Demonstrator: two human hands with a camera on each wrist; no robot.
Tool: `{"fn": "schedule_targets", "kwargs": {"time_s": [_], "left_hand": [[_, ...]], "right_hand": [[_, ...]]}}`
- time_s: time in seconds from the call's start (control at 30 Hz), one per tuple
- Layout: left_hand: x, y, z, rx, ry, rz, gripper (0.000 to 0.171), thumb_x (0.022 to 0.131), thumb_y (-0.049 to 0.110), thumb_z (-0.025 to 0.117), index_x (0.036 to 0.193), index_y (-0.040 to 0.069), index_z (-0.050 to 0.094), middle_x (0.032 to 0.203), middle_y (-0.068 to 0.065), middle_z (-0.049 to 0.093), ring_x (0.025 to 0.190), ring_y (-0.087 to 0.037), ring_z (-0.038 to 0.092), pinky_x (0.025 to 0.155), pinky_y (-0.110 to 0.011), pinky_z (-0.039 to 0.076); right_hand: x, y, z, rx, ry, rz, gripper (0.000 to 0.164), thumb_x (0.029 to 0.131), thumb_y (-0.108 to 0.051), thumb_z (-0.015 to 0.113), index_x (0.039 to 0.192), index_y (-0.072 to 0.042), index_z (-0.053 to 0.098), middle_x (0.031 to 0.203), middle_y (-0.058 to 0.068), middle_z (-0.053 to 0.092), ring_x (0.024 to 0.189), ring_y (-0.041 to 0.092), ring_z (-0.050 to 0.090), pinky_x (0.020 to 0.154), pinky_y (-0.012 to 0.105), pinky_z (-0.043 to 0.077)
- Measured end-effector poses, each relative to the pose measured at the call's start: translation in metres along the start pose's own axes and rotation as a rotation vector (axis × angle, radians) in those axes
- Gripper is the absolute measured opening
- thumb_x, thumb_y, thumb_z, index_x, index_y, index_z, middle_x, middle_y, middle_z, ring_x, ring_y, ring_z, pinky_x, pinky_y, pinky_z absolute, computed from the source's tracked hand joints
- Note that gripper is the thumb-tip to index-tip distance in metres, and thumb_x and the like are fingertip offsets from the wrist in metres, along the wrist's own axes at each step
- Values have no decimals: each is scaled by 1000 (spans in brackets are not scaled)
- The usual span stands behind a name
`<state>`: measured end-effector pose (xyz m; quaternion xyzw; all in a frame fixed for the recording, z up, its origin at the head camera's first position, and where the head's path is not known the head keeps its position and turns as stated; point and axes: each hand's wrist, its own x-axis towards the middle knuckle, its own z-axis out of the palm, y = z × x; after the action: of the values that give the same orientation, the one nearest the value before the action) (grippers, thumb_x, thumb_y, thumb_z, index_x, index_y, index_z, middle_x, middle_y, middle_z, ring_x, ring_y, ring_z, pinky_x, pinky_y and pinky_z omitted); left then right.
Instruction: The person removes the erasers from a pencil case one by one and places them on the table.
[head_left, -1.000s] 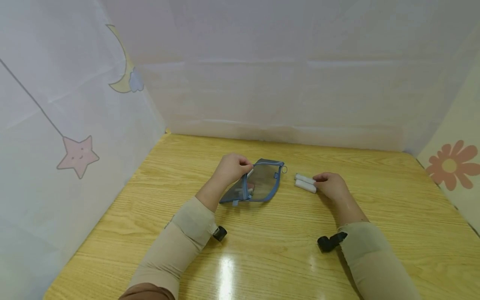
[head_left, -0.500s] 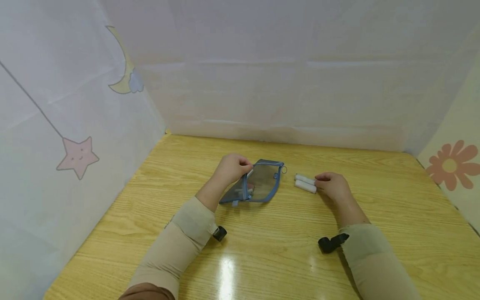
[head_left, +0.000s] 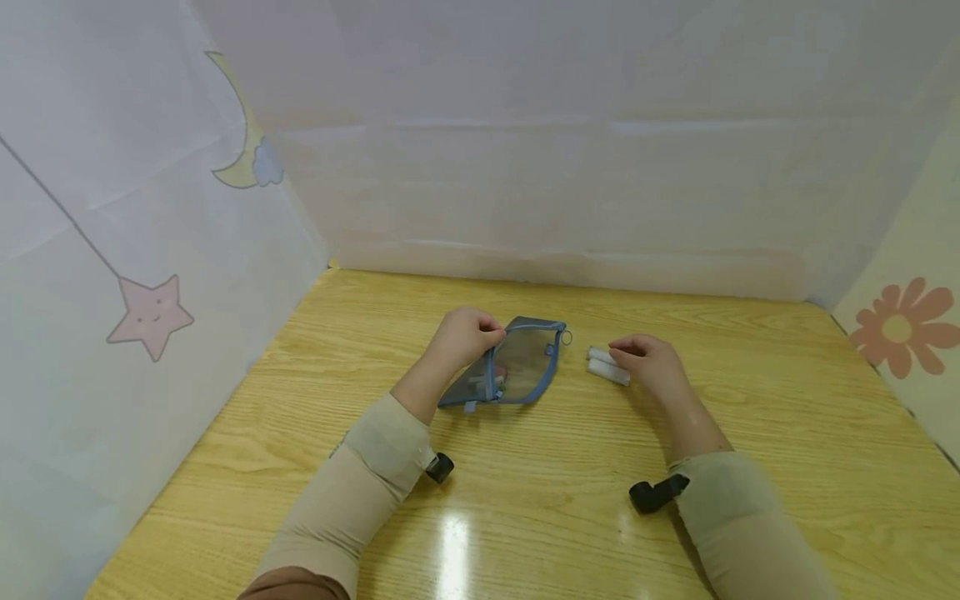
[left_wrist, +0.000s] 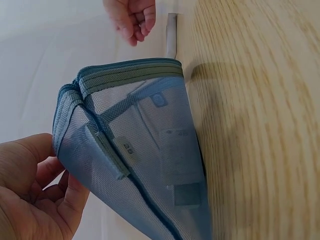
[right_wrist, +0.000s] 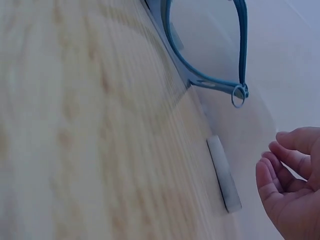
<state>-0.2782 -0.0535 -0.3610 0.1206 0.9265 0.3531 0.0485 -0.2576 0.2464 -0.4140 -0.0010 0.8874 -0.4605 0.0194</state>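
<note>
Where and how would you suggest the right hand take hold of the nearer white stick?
I'd probably pinch the nearer white stick by its two ends, coming from above: it lies flat on its side, and the other white stick lies close along its far side, leaving little finger room there.

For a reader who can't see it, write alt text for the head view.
A person's left hand holds an open blue mesh pouch on a wooden table, while the right hand hovers over two white sticks lying side by side.
</note>
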Motion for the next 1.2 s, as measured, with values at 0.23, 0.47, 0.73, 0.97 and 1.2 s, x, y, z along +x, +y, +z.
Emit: {"fn": "schedule_targets", "kwargs": {"time_s": [0.23,0.47,0.73,0.97,1.2], "left_hand": [[1,0,1,3,2,15,21,89,27,59,71,19,68,65,1,59,57,-14,46,54,-27,38],[2,-2,1,1,3,18,20,89,28,59,72,21,69,66,3,60,58,-14,47,55,-27,39],[3,-3,1,3,-4,21,22,89,27,60,71,20,68,64,2,59,58,-15,47,56,-28,39],[2,-3,2,3,5,30,22,89,27,60,70,20,68,63,3,57,56,-14,46,56,-28,39],[1,-3,2,13,7,39,21,89,27,60,71,20,69,62,3,57,56,-14,47,56,-28,40]], "right_hand": [[-1,-12,13,13,1,-55,35,91,-31,56,113,-4,61,112,13,58,100,25,52,80,34,44],[-4,-27,23,17,-12,-103,31,90,-26,59,110,-3,62,106,11,61,94,23,57,77,31,47],[-5,-38,35,49,-60,-146,27,89,-19,61,109,-1,63,100,11,62,86,20,58,74,31,49],[-7,-49,49,68,-124,-169,25,89,-17,60,108,-1,63,98,10,62,86,20,58,74,33,48],[-7,-56,65,45,-172,-183,25,89,-17,61,108,-2,63,101,8,62,91,21,57,76,34,48]]}}
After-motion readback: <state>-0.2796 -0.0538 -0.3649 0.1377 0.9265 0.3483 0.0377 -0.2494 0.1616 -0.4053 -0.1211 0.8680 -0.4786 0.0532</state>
